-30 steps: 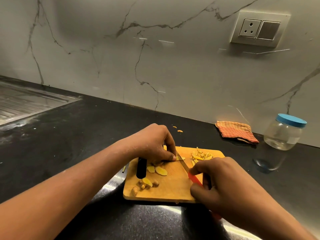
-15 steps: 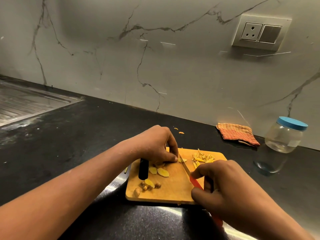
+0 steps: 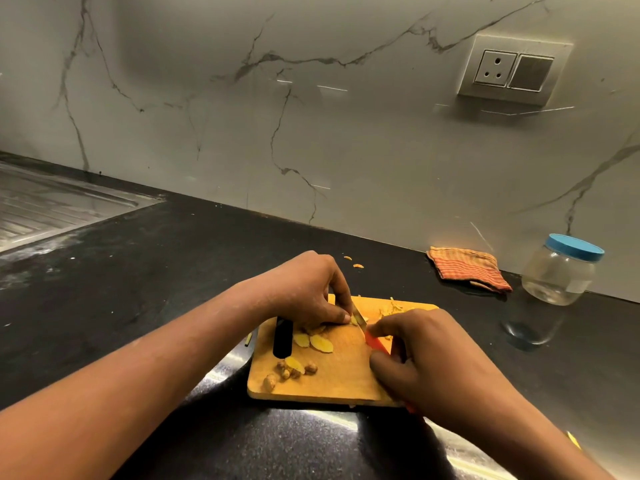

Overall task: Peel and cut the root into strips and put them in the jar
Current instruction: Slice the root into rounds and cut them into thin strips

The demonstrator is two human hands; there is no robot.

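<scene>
Our right hand [image 3: 426, 355], gripping knife [image 3: 375, 342], has slid blade nearer left hand [image 3: 304, 292] pinning root slice [image 3: 354, 320]; we judge strip-cutting ongoing

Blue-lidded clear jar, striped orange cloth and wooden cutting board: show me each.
Blue-lidded clear jar [image 3: 557, 277], head view, clear body.
Striped orange cloth [image 3: 467, 268], head view, its middle.
Wooden cutting board [image 3: 346, 381], head view, bare near part.

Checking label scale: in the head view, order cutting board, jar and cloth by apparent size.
Largest to smallest: cutting board, jar, cloth. Jar and cloth are close: alike in width, the jar taller.
</scene>
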